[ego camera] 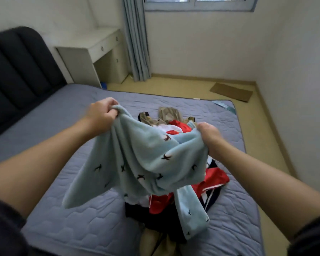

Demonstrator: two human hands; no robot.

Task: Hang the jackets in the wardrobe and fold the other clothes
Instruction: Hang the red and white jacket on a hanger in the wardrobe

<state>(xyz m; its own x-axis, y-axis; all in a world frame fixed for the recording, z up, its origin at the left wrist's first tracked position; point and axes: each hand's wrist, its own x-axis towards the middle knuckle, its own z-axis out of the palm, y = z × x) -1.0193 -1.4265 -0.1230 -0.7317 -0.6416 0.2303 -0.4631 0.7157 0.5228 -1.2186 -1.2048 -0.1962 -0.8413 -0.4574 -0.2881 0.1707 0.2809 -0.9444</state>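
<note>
Pale blue fleece garment [146,159], bunched in both hands' clamped fingers [111,112] above the bed [63,209]: shake flat, find shoulders before folding.

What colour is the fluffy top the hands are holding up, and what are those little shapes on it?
Light blue top with small dark bird shapes, in the head view.
</note>
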